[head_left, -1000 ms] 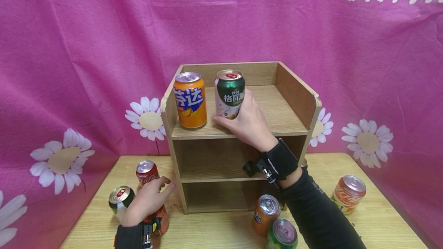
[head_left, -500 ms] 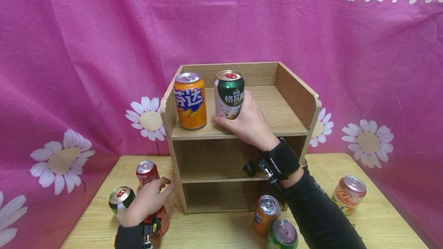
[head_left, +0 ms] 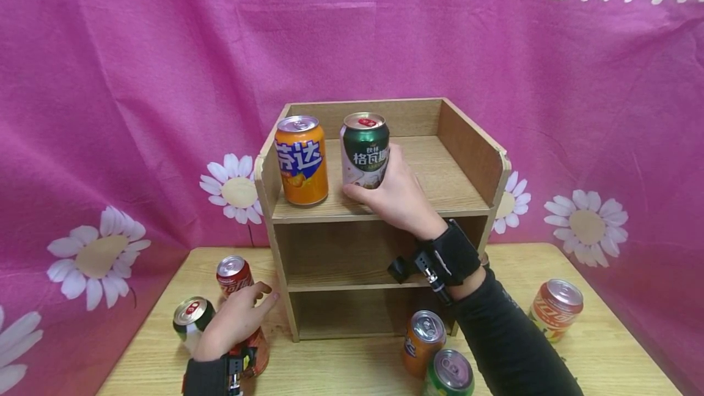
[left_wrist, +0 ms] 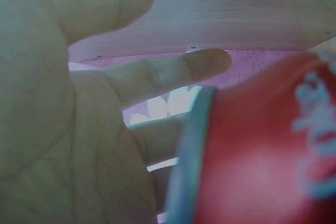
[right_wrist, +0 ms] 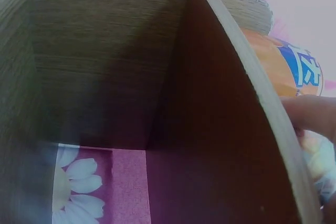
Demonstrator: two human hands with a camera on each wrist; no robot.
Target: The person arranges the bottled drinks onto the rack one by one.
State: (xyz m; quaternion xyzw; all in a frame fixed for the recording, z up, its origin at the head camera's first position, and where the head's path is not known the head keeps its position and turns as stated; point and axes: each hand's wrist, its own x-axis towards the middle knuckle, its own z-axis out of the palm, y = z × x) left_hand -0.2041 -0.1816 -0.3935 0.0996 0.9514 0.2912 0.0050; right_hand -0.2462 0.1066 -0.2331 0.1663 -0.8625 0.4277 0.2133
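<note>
On the top deck of the wooden shelf [head_left: 462, 197], my right hand [head_left: 400, 193] grips a green-and-white drink can [head_left: 365, 150] with a red pull tab, thumb across its lower front. The can stands upright. An orange soda can [head_left: 302, 161] is to its left, a small gap between them. In the right wrist view, fingers [right_wrist: 310, 113] show at the shelf board's edge. My left hand [head_left: 235, 321] is low on the left, fingers loosely extended over the table among cans. A red cola can [head_left: 233, 274] stands just beyond it. In the left wrist view, a red can [left_wrist: 262, 150] overlaps the fingers.
A dark-topped can [head_left: 192, 318] and another red can [head_left: 257, 350] flank the left hand on the table [head_left: 330, 371]. An orange can [head_left: 424, 340] and a green can [head_left: 450, 371] stand at the shelf's front right. A peach-coloured can [head_left: 557, 307] is farther right.
The green-and-white can has turned slightly in my right hand, its lettering shifting sideways. The right thumb and wrist have moved marginally right. The left hand stays put.
</note>
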